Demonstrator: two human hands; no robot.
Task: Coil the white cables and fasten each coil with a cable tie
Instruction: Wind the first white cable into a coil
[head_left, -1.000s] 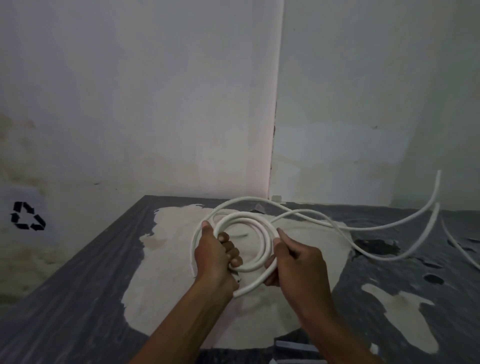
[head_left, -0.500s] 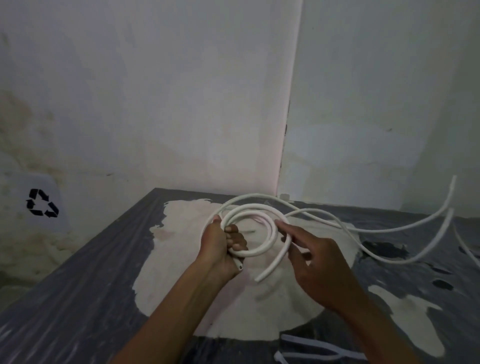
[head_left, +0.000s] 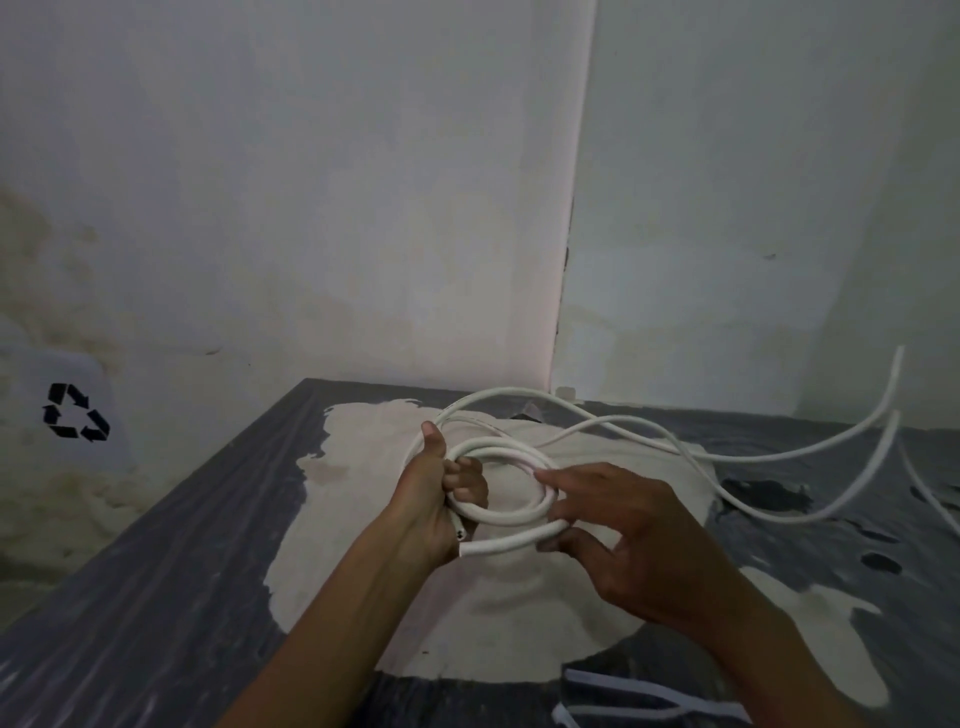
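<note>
Left hand (head_left: 431, 499) grips the coil (head_left: 498, 483); right fingers (head_left: 558, 475) pinch the cable. Lay each turn flat, equal diameter, without twist.

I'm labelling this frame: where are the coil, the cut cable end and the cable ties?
coil (head_left: 511, 512), head view, near strand of the loop.
cut cable end (head_left: 466, 551), head view, blunt tip by the left wrist.
cable ties (head_left: 644, 696), head view, a white strip.

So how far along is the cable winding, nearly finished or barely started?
Early on. A few loops of thick white cable are wound. The left hand grips the loops while the right hand pinches the next turn. A long loose cable tail on the worn grey table remains, and no tie is on. Thin white strips wait nearby.
</note>
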